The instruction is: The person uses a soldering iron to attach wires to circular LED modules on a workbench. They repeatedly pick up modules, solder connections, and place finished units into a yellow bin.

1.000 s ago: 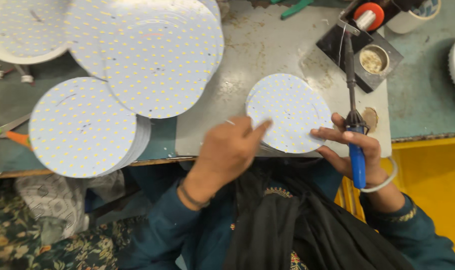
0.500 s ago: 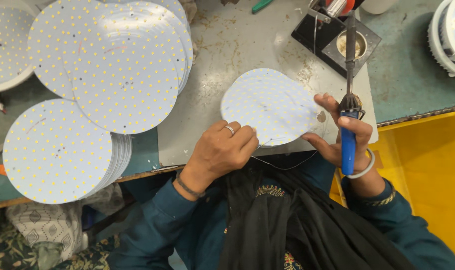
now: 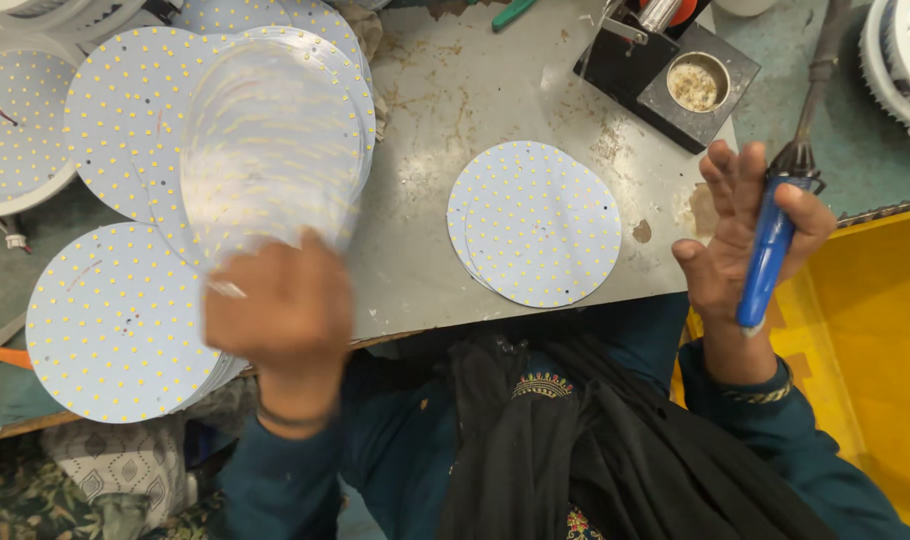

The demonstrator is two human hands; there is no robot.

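Scanning from the left edge: round white boards dotted with yellow points are seen stacked point(image 3: 115, 320) on the bench.
Left hand point(image 3: 275, 310): fingers are closed on the lower edge of a blurred round board point(image 3: 265, 150), which is held up above the piles.
Bench middle: a small stack of round boards point(image 3: 535, 222) is laid flat on the grey plate point(image 3: 445, 110).
Behind it: a black stand point(image 3: 665, 80) with a small tin is placed.
Right hand point(image 3: 745, 230): a blue-handled soldering iron point(image 3: 770, 250) is pinned by the thumb against the palm, fingers spread, beside the yellow crate point(image 3: 875, 340).
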